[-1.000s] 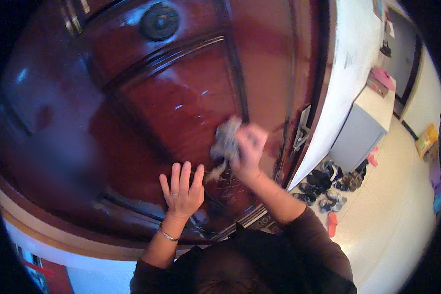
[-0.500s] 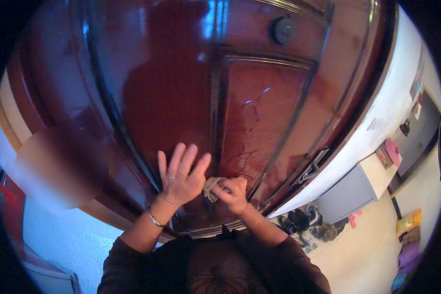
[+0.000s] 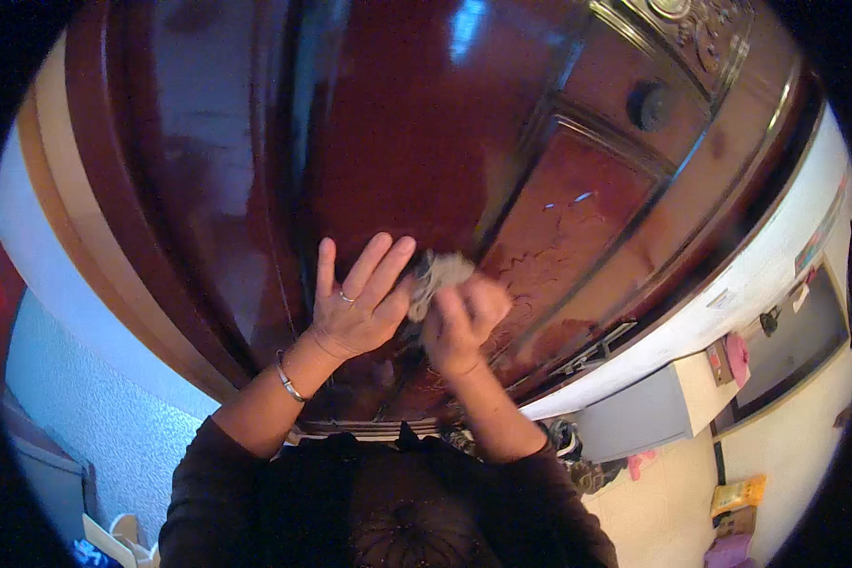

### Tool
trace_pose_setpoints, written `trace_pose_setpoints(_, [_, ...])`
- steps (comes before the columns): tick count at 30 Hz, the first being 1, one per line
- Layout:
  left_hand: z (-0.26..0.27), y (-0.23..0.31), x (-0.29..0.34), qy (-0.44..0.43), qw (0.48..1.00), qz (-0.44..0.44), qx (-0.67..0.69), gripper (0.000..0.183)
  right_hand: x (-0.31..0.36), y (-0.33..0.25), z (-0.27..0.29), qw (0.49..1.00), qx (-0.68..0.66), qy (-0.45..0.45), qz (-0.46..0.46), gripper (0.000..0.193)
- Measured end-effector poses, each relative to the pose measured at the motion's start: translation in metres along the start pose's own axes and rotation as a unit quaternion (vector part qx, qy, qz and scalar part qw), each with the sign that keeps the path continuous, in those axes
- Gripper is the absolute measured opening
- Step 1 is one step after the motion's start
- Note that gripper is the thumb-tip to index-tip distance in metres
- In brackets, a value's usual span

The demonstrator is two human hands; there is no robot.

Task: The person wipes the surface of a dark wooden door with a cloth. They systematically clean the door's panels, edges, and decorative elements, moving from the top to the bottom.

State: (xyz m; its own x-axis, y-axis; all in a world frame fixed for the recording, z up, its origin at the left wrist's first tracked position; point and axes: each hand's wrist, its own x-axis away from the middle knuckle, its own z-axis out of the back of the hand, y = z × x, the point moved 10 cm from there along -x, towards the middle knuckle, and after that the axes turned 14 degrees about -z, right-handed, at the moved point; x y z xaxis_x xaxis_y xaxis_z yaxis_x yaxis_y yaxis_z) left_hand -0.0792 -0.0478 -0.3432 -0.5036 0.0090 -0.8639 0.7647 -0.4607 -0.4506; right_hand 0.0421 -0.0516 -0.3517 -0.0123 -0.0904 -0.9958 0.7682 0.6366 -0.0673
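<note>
A glossy dark red door point(image 3: 388, 133) with raised panels and gold-edged trim fills most of the view. My left hand point(image 3: 362, 301) lies against its lower part, fingers stretched and spread, a ring on one finger and a bracelet at the wrist. Just right of it, my right hand point(image 3: 469, 317) is closed on a crumpled greyish cloth point(image 3: 442, 276), pressed to the door beside a groove between panels. That hand is slightly smeared by motion. Crack-like dark lines run over the panel point(image 3: 568, 222) to the right.
A round dark knob point(image 3: 648, 104) sits high on the door's right. Beyond the frame, a pale cabinet point(image 3: 634, 421) stands by the white wall, with shoes point(image 3: 566, 437) near its foot. A yellow bag point(image 3: 738, 494) lies at the lower right, and wooden chair-like pieces point(image 3: 123, 540) at lower left.
My view has shifted, so the door's panels and knob appear farther right. My right hand and the cloth have moved up on the door. My left hand stays spread on it, slightly higher.
</note>
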Motion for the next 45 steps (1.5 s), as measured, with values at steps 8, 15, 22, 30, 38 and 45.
trace_pose_setpoints(8, [-0.002,0.001,-0.004,-0.004,0.999,0.006,-0.04,0.031,0.005,0.005,0.0,0.998,-0.019,-0.065,-0.02,0.034])
trace_pose_setpoints(15, [0.006,-0.01,-0.001,0.011,0.998,0.032,0.058,0.037,-0.14,-0.01,-0.003,0.995,-0.033,0.056,-0.077,0.046])
trace_pose_setpoints(22, [0.024,-0.034,0.011,0.029,0.995,0.094,0.008,0.042,0.004,-0.033,-0.031,0.995,0.001,-0.09,0.039,0.027])
trace_pose_setpoints(30, [0.015,-0.031,0.015,-0.001,0.997,0.071,-0.021,0.049,-0.009,-0.011,-0.022,0.998,-0.013,-0.067,0.006,0.029])
trace_pose_setpoints(38, [0.029,-0.044,0.024,0.052,0.994,0.094,0.019,0.042,-0.082,-0.018,-0.018,0.999,0.002,0.006,-0.049,0.038])
trace_pose_setpoints(45, [0.035,-0.036,0.013,0.015,0.997,0.066,-0.021,0.031,0.072,-0.045,-0.044,0.971,-0.005,-0.228,0.066,0.03])
